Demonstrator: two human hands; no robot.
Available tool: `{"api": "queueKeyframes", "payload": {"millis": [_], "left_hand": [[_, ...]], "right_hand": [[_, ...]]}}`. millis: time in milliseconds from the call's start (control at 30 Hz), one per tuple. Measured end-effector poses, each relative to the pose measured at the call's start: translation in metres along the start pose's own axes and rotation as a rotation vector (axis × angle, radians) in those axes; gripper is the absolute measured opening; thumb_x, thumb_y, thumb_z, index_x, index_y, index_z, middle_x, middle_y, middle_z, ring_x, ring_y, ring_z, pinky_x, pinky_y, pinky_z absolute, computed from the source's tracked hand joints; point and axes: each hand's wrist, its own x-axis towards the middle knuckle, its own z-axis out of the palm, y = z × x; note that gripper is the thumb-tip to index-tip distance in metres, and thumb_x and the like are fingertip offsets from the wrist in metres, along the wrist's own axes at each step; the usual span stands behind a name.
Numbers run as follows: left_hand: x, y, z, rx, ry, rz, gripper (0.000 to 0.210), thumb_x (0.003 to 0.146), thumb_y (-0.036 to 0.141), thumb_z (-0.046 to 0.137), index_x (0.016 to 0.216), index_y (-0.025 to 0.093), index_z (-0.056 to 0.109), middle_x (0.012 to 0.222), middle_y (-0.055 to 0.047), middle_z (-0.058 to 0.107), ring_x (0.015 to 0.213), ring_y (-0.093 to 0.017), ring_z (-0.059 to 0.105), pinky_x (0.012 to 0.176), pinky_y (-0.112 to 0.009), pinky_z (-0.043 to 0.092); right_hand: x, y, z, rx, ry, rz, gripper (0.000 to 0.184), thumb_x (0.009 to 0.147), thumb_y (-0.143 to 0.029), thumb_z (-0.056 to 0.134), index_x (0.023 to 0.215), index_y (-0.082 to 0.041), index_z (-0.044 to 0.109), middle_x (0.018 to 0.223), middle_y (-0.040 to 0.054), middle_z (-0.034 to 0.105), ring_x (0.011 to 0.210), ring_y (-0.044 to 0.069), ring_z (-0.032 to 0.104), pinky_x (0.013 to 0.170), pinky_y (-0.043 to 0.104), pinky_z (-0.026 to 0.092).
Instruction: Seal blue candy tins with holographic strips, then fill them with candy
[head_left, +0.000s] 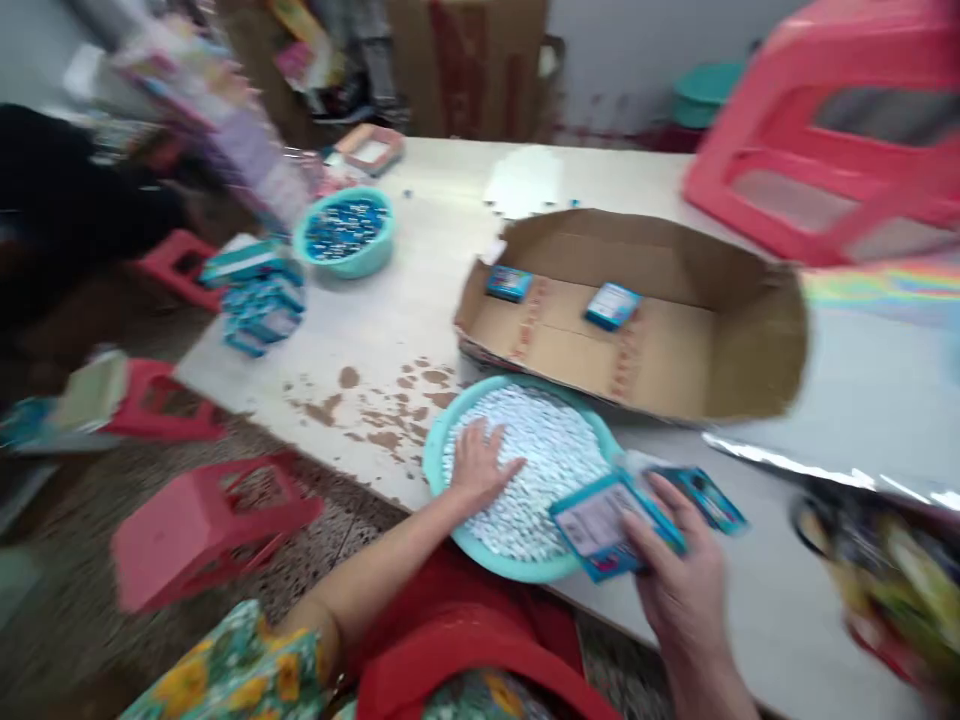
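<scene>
My left hand (pixel 481 463) lies with fingers spread on a heap of small white pieces (pixel 529 440), too small to name. They fill a round turquoise basin (pixel 433 455) at the table's near edge. Over the basin's right side, my right hand (pixel 684 560) grips a small blue box (pixel 600 525) with a white printed panel. Just beyond that hand a second blue packet (pixel 709 498) shows; I cannot tell whether it is held or lying on the table. Behind the basin, two similar blue boxes (pixel 613 305) lie in an open cardboard box (pixel 675 345).
A turquoise bowl (pixel 349 262) of small blue pieces stands at the back left, beside a pile of blue boxes (pixel 262 300). Pink stools (pixel 202 535) stand left of the table. Another pink stool (pixel 810 150) rests at the back right. Brown stains (pixel 382 405) mark the tabletop.
</scene>
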Motion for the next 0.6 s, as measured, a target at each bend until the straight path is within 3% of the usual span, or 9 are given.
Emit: {"api": "queueKeyframes", "payload": {"millis": [100, 200, 333, 467, 600], "left_hand": [[0.017, 0.008, 0.022, -0.002, 0.091, 0.014, 0.052, 0.081, 0.052, 0.055, 0.119, 0.017, 0.056, 0.122, -0.016, 0.051, 0.116, -0.032, 0.046, 0.099, -0.047, 0.035], [0.027, 0.018, 0.029, -0.134, 0.112, 0.071, 0.037, 0.079, 0.046, 0.059, 0.102, 0.019, 0.063, 0.104, -0.011, 0.058, 0.103, -0.027, 0.053, 0.094, -0.039, 0.039], [0.037, 0.022, 0.029, -0.509, 0.051, -0.138, 0.025, 0.072, 0.042, 0.063, 0.081, 0.020, 0.063, 0.082, -0.003, 0.061, 0.085, -0.022, 0.057, 0.082, -0.033, 0.043], [0.040, 0.029, 0.009, -1.140, -0.094, -0.430, 0.029, 0.062, 0.040, 0.069, 0.073, 0.016, 0.058, 0.069, 0.000, 0.057, 0.067, -0.016, 0.055, 0.065, -0.027, 0.045], [0.026, 0.052, -0.035, -1.477, -0.210, -0.515, 0.028, 0.060, 0.036, 0.070, 0.076, 0.016, 0.057, 0.068, 0.000, 0.056, 0.057, -0.012, 0.053, 0.053, -0.024, 0.044]], "right_hand": [[-0.008, -0.004, -0.003, 0.129, 0.066, 0.083, 0.063, 0.062, -0.038, 0.078, 0.118, -0.023, 0.054, 0.099, 0.0047, 0.067, 0.079, 0.020, 0.065, 0.068, 0.031, 0.052], [-0.013, -0.003, -0.002, 0.287, 0.137, 0.078, 0.052, 0.064, -0.044, 0.075, 0.106, -0.023, 0.055, 0.091, 0.0031, 0.066, 0.075, 0.018, 0.063, 0.066, 0.030, 0.051], [-0.019, 0.008, 0.003, 0.137, 0.079, 0.139, 0.043, 0.060, -0.040, 0.080, 0.090, -0.020, 0.055, 0.075, -0.0010, 0.064, 0.065, 0.016, 0.059, 0.062, 0.027, 0.049], [-0.021, 0.012, 0.008, -0.162, 0.039, 0.039, 0.044, 0.062, -0.042, 0.079, 0.093, -0.020, 0.055, 0.078, -0.0004, 0.064, 0.071, 0.018, 0.060, 0.065, 0.029, 0.048], [-0.023, 0.010, 0.019, -0.449, 0.017, -0.161, 0.038, 0.072, -0.039, 0.071, 0.101, -0.021, 0.055, 0.094, 0.0038, 0.064, 0.085, 0.021, 0.061, 0.076, 0.032, 0.047]]}}
